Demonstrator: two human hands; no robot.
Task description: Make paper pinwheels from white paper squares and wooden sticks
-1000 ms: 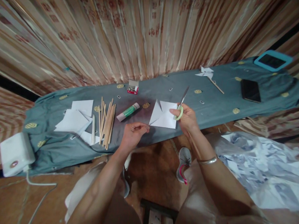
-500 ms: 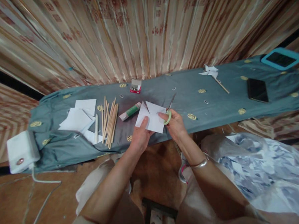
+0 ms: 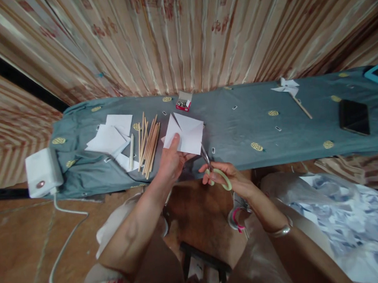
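Note:
My left hand pinches a white square of paper with cut slits, thumb on top, holding it up over the grey-green cloth. My right hand is closed around the pale green handles of scissors. The scissor blades point up toward the paper's lower right corner. Both hands are at the near edge of the cloth-covered table.
Left of the paper lie a bundle of wooden sticks and loose white paper squares. A red pin box sits behind, with a finished pinwheel and a phone to the right. A white adapter lies left and paper scraps lower right.
My left hand took hold of the paper and lifted it leftward. My right hand dropped below the paper with the scissors, turning the blades toward its lower corner. The view shifted, hiding the glue stick.

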